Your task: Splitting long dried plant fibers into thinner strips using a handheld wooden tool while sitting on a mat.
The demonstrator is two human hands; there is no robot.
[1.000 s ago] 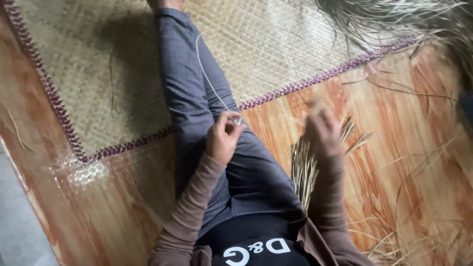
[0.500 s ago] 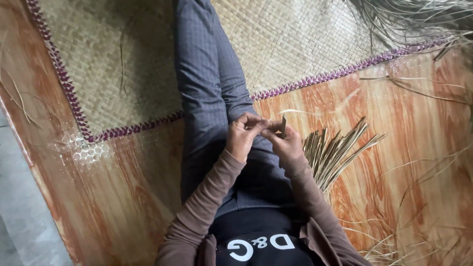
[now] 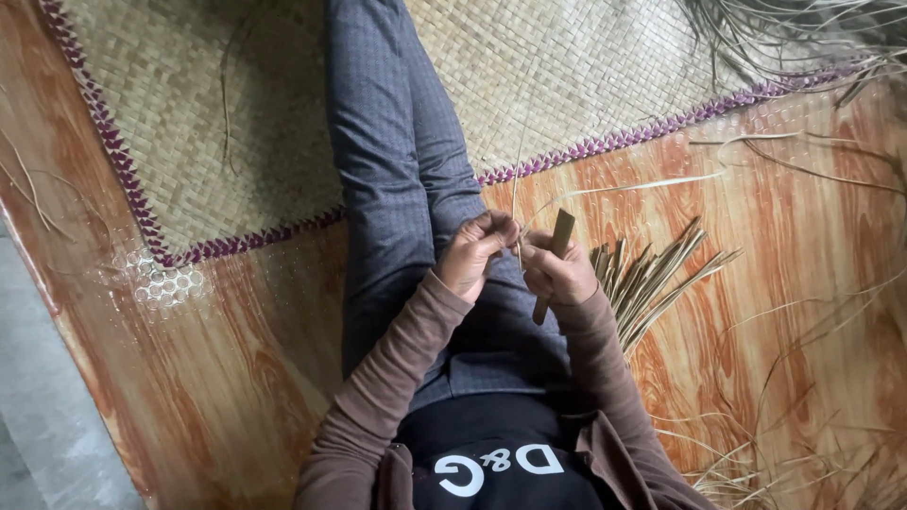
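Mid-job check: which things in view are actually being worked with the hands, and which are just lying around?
In hand:
- left hand pinching a thin pale strand
- right hand gripping a flat brown stick

Lying about:
- bundle of cut strips on the floor beside the right arm
- woven mat with purple edging
- loose fibres, top right

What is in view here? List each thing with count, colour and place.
Woven mat: one, pale straw with purple edging, upper part of the floor, under the legs.
Floor sheet: one, orange wood-grain, around the mat.
Cut stalks: a bundle, olive-tan, on the floor right of the lap.
Loose fibres: many, grey-green, top right corner.
Flat strip: one, tan, held in the right hand.
Legs: grey trousers, stretched across the mat.
Left hand: pinching a thin strand.
Right hand: closed on the flat strip.
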